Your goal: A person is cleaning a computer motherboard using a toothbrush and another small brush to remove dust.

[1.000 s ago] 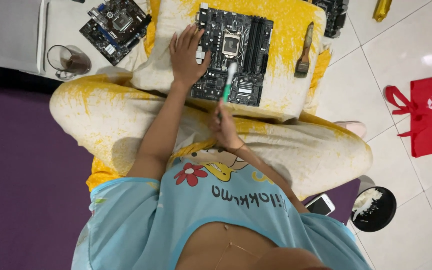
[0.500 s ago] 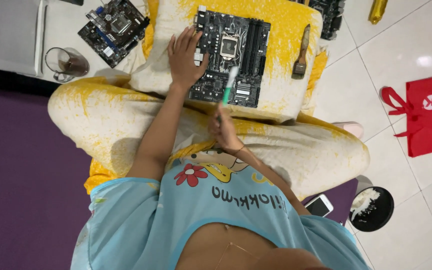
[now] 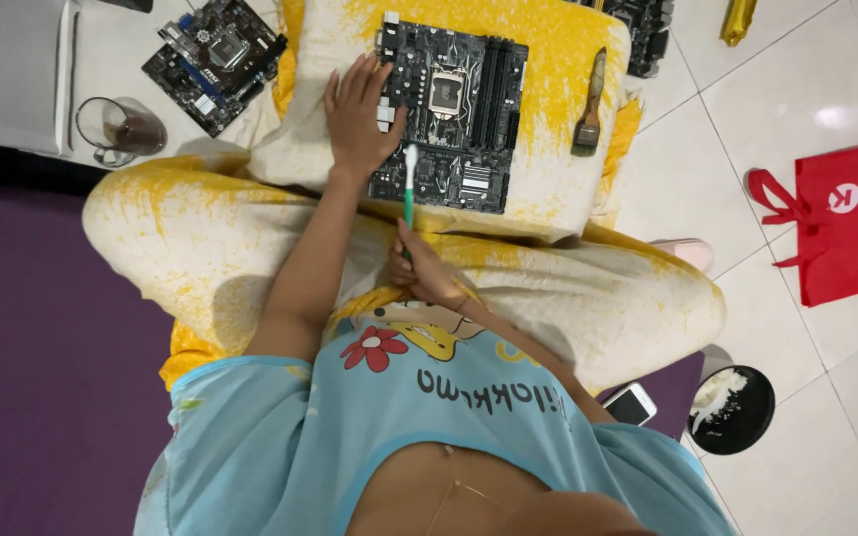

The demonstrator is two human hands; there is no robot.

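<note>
Right hand (image 3: 424, 268) grips green toothbrush (image 3: 409, 199), long axis pointing straight up onto motherboard (image 3: 454, 109); left hand (image 3: 357, 114) flat, bracing board's left edge.

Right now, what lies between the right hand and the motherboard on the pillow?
Head view: only the green toothbrush, held in the right hand, bridges it; its head meets the motherboard.

Left hand (image 3: 357, 114) flat, right hand (image 3: 424, 270) clenched
</note>
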